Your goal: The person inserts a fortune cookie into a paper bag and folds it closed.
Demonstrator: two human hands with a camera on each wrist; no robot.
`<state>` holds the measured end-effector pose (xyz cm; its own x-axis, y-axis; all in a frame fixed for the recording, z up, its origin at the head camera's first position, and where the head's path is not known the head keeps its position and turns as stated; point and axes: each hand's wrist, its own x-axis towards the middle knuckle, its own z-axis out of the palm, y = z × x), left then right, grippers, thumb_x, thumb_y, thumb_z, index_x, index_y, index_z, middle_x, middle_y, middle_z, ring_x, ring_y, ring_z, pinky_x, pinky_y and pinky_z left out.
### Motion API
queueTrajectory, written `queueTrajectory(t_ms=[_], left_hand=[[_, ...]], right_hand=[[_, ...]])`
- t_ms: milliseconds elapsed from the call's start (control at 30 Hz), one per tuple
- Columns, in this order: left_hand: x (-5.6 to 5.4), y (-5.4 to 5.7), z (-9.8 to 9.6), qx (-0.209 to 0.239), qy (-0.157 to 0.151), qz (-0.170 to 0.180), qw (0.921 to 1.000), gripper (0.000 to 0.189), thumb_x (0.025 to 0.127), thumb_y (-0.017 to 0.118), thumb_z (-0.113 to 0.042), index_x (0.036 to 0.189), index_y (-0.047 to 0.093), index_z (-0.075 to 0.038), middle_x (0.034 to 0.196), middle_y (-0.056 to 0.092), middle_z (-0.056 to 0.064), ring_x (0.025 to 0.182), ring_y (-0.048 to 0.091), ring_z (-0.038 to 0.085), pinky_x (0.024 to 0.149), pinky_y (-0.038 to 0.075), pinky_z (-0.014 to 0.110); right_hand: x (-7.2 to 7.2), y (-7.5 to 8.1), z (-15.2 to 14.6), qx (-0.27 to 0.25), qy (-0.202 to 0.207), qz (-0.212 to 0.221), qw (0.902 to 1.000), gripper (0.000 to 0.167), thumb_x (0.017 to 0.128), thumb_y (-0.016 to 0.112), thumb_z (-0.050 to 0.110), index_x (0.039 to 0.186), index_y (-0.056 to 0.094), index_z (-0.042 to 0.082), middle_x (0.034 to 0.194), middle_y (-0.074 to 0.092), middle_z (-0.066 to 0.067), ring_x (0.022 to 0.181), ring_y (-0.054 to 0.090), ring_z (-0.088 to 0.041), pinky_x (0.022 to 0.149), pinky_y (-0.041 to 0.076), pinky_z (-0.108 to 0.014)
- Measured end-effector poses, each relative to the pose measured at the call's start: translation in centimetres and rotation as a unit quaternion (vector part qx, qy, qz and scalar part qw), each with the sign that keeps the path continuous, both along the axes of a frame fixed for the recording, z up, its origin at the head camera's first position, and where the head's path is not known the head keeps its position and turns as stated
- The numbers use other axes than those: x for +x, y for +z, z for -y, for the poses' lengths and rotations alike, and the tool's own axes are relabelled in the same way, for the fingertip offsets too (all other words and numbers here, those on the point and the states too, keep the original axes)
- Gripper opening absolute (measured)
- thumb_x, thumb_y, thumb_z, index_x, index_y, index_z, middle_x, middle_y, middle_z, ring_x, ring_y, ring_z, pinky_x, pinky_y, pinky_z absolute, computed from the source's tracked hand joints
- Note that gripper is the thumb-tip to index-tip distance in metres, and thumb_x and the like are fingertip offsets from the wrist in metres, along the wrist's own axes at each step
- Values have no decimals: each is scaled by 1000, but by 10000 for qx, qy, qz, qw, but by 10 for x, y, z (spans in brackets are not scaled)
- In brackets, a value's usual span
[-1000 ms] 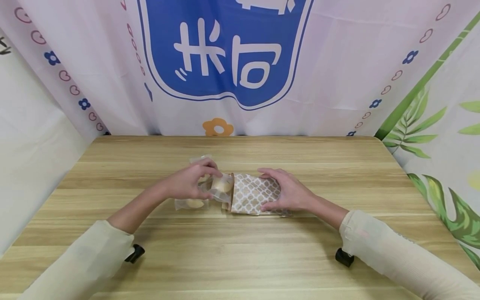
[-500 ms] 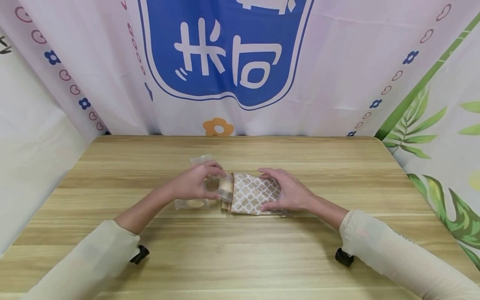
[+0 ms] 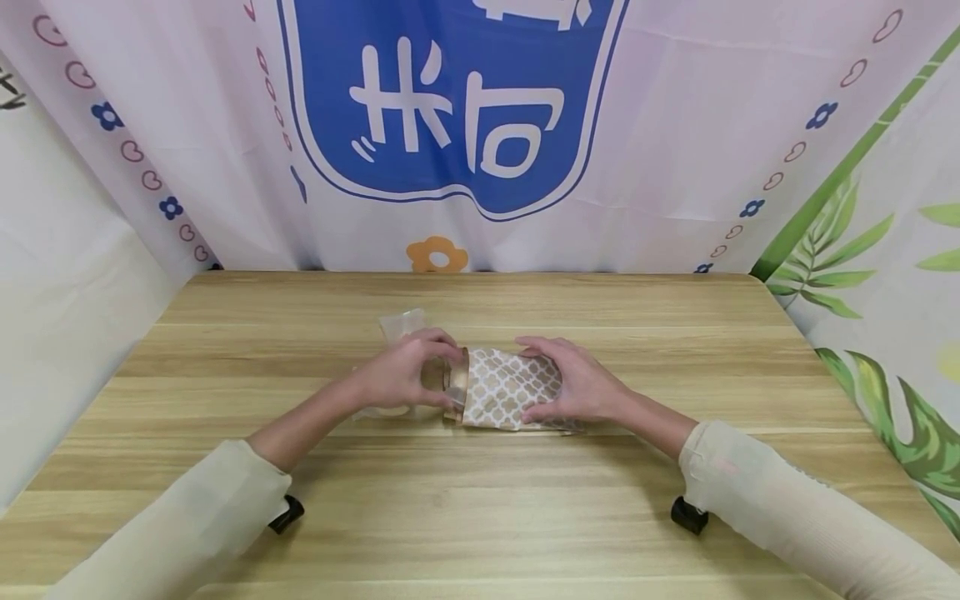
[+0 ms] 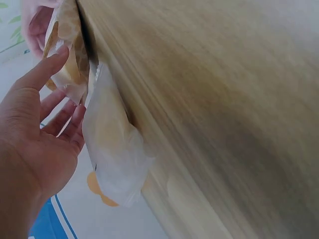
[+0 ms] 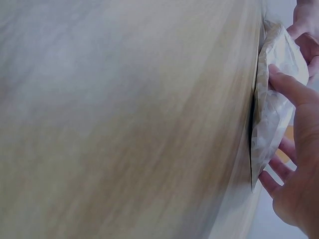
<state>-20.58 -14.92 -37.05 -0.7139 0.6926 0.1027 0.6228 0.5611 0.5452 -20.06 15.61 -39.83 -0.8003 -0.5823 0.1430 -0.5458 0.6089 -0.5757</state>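
Bag (image 3: 510,387) in R grip (image 3: 581,385), backdrop (image 3: 667,125) w/ white chars (image 3: 472,117)

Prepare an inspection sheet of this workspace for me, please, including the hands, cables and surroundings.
Surface: wood-grain table, no spill seen.
Job's things: patterned bag lying down, wrapped piece partly inside its mouth; other wrapped pieces by the left hand, partly hidden in the head view.
Clutter: nothing seen.
Hands: left hand holds the wrapped piece at the bag's mouth; right hand grips the bag.
Cables: nothing seen.
Surroundings: printed curtain behind, leaf-print cloth at right.
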Motion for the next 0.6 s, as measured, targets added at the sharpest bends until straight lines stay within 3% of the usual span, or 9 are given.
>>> queueTrajectory(t_ms=[400, 600], left_hand=[[-2, -10, -7, 147, 11, 195, 9997, 52, 75, 95, -27, 115, 72, -4, 126, 64, 10, 117, 61, 29, 102, 53, 45], [-1, -10, -8, 28, 143, 252, 9996, 54, 75, 95, -29, 116, 70, -5, 128, 62, 10, 117, 61, 29, 102, 53, 47]], right_hand=[[-1, -3, -1, -13, -6, -15, 10000, 108, 65, 99, 41, 153, 46, 9, 137, 66, -5, 134, 54, -33, 115, 37, -59], [-1, -2, -1, -7, 1, -17, 10000, 108, 65, 99, 40, 153, 46, 8, 138, 66, -5, 134, 53, -32, 115, 37, -58]])
